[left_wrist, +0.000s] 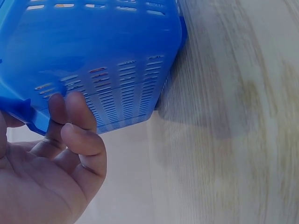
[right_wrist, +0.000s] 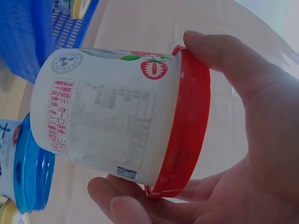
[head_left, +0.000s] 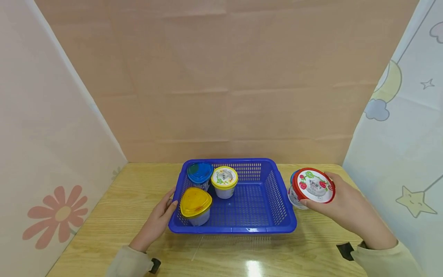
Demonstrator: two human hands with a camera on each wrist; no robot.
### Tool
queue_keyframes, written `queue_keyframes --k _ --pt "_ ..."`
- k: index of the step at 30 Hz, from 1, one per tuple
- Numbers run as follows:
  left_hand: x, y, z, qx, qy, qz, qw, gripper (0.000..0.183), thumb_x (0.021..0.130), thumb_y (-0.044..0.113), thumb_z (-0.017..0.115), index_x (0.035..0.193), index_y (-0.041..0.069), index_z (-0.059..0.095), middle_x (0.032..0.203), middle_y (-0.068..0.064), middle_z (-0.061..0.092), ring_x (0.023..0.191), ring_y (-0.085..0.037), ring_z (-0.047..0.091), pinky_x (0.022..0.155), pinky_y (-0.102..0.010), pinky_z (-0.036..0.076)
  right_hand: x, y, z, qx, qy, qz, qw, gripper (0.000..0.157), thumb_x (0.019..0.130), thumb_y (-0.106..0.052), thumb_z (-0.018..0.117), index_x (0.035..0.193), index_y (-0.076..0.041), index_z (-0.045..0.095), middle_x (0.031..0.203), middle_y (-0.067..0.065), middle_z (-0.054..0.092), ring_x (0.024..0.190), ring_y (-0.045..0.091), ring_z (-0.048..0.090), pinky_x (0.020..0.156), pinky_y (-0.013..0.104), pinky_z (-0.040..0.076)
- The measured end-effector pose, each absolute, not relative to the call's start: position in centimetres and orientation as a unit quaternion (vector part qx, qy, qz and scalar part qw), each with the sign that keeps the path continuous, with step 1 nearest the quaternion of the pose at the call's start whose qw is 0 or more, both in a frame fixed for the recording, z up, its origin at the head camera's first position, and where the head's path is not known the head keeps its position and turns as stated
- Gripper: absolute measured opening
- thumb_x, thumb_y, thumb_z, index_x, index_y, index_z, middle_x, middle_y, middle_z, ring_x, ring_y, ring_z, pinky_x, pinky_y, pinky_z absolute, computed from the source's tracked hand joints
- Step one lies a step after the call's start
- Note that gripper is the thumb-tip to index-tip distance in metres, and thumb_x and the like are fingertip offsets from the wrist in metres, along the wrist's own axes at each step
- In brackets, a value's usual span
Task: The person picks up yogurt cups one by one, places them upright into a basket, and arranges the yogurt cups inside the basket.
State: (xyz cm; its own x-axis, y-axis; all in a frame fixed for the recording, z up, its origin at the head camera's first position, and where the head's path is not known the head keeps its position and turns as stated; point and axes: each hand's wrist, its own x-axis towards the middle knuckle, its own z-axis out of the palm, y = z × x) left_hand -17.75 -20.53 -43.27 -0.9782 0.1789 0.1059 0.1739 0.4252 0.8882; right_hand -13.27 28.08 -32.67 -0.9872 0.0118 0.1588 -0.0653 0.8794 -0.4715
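My left hand (head_left: 160,215) grips the left rim of a blue plastic basket (head_left: 232,230). In the left wrist view its fingers curl under the rim, outside the slotted wall. Lifted beside the basket's right end, a white tub with a red lid and strawberry print (head_left: 315,186) is held by its lid in my right hand (head_left: 349,209). The right wrist view shows this tub (right_wrist: 107,112) tipped sideways, thumb on one side of the lid and fingers on the other. Inside the basket's left part stand a blue-lidded tub (head_left: 200,173), a white-and-yellow-lidded tub (head_left: 224,177) and a yellow-lidded tub (head_left: 195,203).
Below the held tub, another blue-lidded tub (right_wrist: 35,163) shows in the right wrist view, with part of a yellowish lid (right_wrist: 11,215) at the corner. A wooden table (head_left: 114,215) carries the basket. Brown paper (head_left: 225,84) covers the back; printed panels flank both sides.
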Motion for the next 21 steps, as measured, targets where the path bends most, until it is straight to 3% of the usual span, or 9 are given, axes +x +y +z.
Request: queue_keyframes --k 6,15,21 --pt "-17.9 -20.6 -43.4 0.088 0.846 0.526 0.008 0.056 0.109 0.026 0.044 0.159 0.009 0.025 0.127 -0.015 0.063 0.114 -0.026 0.062 0.097 -0.039 0.052 -14.1 26.3 -31.9 0.034 -0.959 0.267 0.086 0.102 0.075 -0.063 0.079 0.142 0.002 0.039 0.12 0.021 0.064 0.1 0.036 0.063 0.071 0.043 0.053" --pt "-17.9 -20.5 -43.3 0.1 0.833 0.545 0.016 0.057 0.108 0.026 0.044 0.158 0.006 0.024 0.129 -0.018 0.062 0.111 -0.026 0.064 0.092 -0.033 0.055 -16.4 23.5 -31.8 0.076 -0.951 0.29 0.071 0.1 0.071 -0.067 0.08 0.138 -0.004 0.041 0.109 0.009 0.067 0.09 0.024 0.063 0.066 0.033 0.05" --pt "-18.0 -20.6 -43.2 0.095 0.839 0.536 0.012 0.055 0.108 0.024 0.046 0.157 0.008 0.026 0.111 -0.013 0.064 0.094 -0.019 0.061 0.079 -0.025 0.053 -17.8 21.6 -32.3 0.107 -0.947 0.295 0.06 0.104 0.068 -0.066 0.083 0.14 -0.003 0.042 0.107 0.007 0.067 0.088 0.02 0.063 0.069 0.034 0.05"
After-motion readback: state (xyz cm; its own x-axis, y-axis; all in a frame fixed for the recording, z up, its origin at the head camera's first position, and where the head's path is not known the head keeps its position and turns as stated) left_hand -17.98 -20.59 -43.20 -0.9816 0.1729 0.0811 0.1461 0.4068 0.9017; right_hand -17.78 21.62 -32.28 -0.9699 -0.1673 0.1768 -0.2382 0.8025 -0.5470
